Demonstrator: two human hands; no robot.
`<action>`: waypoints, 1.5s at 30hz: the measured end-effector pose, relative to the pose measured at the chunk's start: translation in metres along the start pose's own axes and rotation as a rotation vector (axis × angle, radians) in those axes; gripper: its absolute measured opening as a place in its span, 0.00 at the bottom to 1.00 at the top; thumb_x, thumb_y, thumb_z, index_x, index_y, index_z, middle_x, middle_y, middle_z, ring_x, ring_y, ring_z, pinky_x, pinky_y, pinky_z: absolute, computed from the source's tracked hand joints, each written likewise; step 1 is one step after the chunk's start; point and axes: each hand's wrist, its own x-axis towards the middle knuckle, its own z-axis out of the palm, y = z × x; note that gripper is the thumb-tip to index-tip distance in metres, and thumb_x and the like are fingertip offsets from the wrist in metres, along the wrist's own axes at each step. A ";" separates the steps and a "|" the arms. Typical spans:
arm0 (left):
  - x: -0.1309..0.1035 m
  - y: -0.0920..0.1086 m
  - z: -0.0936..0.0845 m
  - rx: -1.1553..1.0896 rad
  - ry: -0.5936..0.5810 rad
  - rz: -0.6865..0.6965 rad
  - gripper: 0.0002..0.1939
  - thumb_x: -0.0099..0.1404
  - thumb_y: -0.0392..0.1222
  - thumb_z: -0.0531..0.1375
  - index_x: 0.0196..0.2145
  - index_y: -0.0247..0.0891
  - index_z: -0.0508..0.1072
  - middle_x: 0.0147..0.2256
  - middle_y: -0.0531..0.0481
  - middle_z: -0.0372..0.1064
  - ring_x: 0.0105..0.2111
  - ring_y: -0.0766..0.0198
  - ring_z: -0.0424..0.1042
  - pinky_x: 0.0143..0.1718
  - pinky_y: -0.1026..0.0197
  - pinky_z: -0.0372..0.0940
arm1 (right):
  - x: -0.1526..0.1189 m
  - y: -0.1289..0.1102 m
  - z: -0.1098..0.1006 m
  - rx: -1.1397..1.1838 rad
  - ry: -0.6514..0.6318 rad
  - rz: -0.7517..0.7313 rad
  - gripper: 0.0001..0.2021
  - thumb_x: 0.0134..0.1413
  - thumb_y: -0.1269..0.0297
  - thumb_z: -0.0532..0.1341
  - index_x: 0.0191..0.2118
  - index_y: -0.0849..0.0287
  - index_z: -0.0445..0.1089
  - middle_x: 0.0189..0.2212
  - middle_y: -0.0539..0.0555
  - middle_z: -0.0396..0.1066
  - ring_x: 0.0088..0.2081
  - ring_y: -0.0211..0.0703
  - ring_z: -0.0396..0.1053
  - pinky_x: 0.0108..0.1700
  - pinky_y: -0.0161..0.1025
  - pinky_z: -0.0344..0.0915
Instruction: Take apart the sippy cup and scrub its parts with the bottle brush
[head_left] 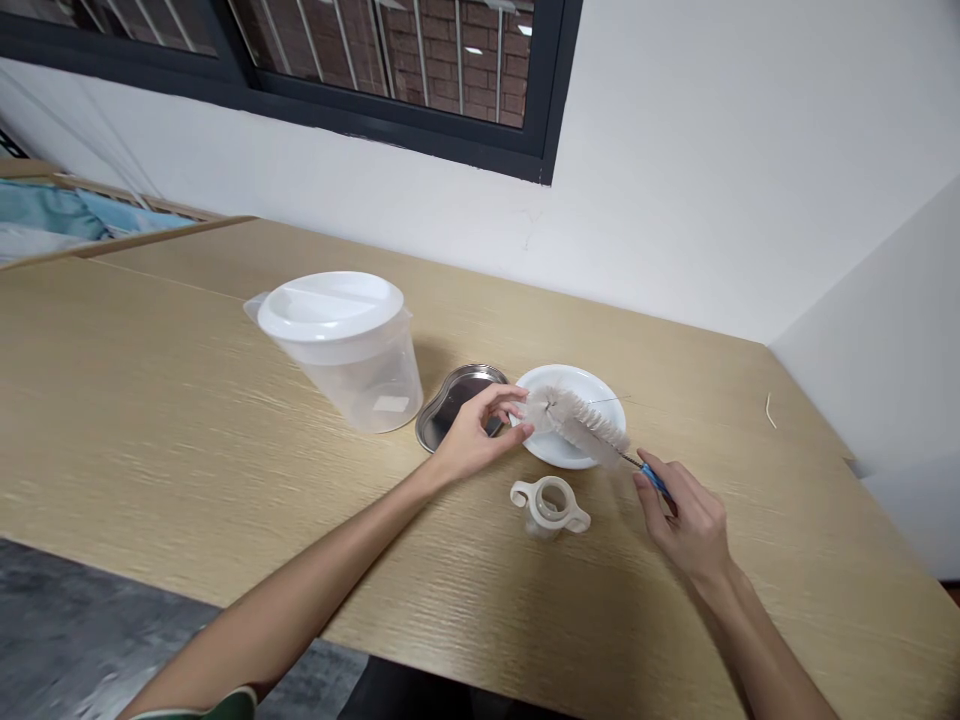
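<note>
My right hand (686,510) is closed round the blue handle of a bottle brush (577,420). The brush's white bristles point left and hang over a white dish (536,378). At the bristle tip is my left hand (487,425), its thumb and fingers parted; I cannot tell whether they touch the bristles. Under and behind that hand lies a shiny metal kidney dish (442,410), partly covered by it. Closer to me, below the brush, stands a small clear baby bottle (551,505) without a lid, with a white two-handled ring round its neck.
A translucent pitcher (360,370) with a white lid stands left of the kidney dish. On the right of the wooden table (225,480) lies a small pale bent strip (770,410). A white wall and a dark-framed window (405,125) rise behind the table.
</note>
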 end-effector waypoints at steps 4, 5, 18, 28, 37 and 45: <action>0.000 0.000 0.000 0.013 -0.006 -0.003 0.21 0.60 0.44 0.69 0.49 0.38 0.73 0.47 0.44 0.75 0.39 0.62 0.74 0.40 0.60 0.67 | 0.000 0.000 0.000 0.018 -0.004 -0.003 0.18 0.63 0.75 0.63 0.57 0.62 0.69 0.33 0.53 0.74 0.28 0.34 0.69 0.30 0.32 0.65; 0.000 0.000 0.000 0.020 -0.007 -0.003 0.21 0.60 0.44 0.69 0.49 0.38 0.73 0.47 0.44 0.75 0.39 0.62 0.74 0.40 0.60 0.67 | 0.000 0.000 0.000 0.022 -0.002 -0.005 0.18 0.62 0.76 0.63 0.57 0.63 0.69 0.33 0.53 0.74 0.28 0.34 0.69 0.31 0.32 0.65; -0.007 0.003 0.002 0.087 -0.100 -0.047 0.25 0.61 0.47 0.68 0.53 0.35 0.69 0.42 0.45 0.72 0.39 0.62 0.71 0.45 0.56 0.67 | 0.002 -0.002 -0.001 0.056 -0.023 -0.036 0.18 0.62 0.77 0.63 0.56 0.66 0.69 0.30 0.51 0.71 0.28 0.33 0.67 0.30 0.31 0.62; -0.009 0.004 0.005 0.183 -0.150 0.009 0.20 0.62 0.49 0.68 0.46 0.36 0.73 0.39 0.47 0.71 0.38 0.62 0.70 0.42 0.58 0.67 | 0.002 -0.001 -0.001 0.070 -0.041 -0.057 0.17 0.62 0.77 0.63 0.56 0.66 0.70 0.30 0.50 0.70 0.27 0.32 0.66 0.30 0.31 0.62; -0.006 0.001 0.008 -0.017 0.000 0.102 0.25 0.59 0.43 0.70 0.52 0.37 0.71 0.48 0.41 0.75 0.45 0.59 0.75 0.48 0.55 0.70 | 0.001 0.002 -0.001 0.048 -0.008 -0.015 0.17 0.62 0.76 0.63 0.56 0.65 0.70 0.30 0.50 0.70 0.25 0.32 0.64 0.29 0.31 0.61; -0.006 -0.004 0.008 -0.075 0.014 0.145 0.28 0.58 0.39 0.72 0.54 0.39 0.70 0.51 0.40 0.75 0.47 0.59 0.76 0.46 0.57 0.70 | 0.002 0.005 -0.004 0.043 0.047 -0.024 0.18 0.60 0.77 0.64 0.56 0.64 0.70 0.29 0.49 0.68 0.24 0.31 0.61 0.28 0.32 0.59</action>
